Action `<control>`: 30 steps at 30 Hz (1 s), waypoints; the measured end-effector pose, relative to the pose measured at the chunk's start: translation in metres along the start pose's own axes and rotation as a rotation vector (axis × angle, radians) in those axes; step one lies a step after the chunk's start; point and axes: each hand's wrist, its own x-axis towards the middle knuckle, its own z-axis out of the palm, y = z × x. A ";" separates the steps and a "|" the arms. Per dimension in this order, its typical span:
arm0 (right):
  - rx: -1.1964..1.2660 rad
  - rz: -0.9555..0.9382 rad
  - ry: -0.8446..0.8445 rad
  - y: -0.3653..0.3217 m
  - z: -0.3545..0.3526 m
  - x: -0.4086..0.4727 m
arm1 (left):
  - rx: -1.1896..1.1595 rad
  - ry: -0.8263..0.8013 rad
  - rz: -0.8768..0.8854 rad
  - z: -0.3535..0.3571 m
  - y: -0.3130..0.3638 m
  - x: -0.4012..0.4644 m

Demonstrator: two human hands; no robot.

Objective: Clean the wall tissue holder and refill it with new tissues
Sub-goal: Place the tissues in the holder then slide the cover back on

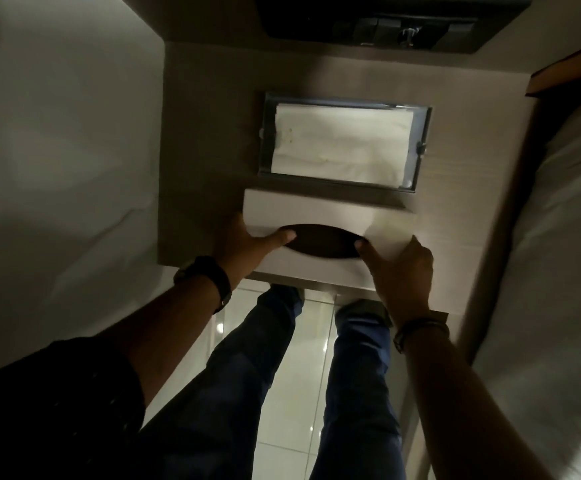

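A recessed metal tissue holder (265, 133) is set into a beige wall panel, and a stack of white tissues (341, 143) fills it. Just below hangs its pale cover (303, 209) with a dark oval slot (323, 242). My left hand (244, 244) grips the cover's left side, fingers at the slot's edge. My right hand (400, 271) holds the cover's right side, thumb near the slot. The cover is tilted off the holder, and its lower right part is hidden behind my right hand.
A dark switch panel (386, 26) sits above the holder. A white wall (57, 150) lies to the left and a pale surface (559, 237) to the right. My legs in dark jeans (351, 393) stand on glossy floor tiles (289, 410) below.
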 end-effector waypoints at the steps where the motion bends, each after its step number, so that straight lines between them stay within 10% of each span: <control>1: -0.014 0.008 -0.010 -0.001 -0.001 0.000 | -0.004 -0.009 0.001 0.000 0.000 -0.003; 15: 0.044 -0.192 0.126 -0.126 -0.056 0.080 | -0.062 0.027 0.247 -0.001 0.142 0.047; 30: -0.031 -0.191 0.157 -0.096 -0.025 0.098 | -0.042 0.063 0.209 0.009 0.118 0.070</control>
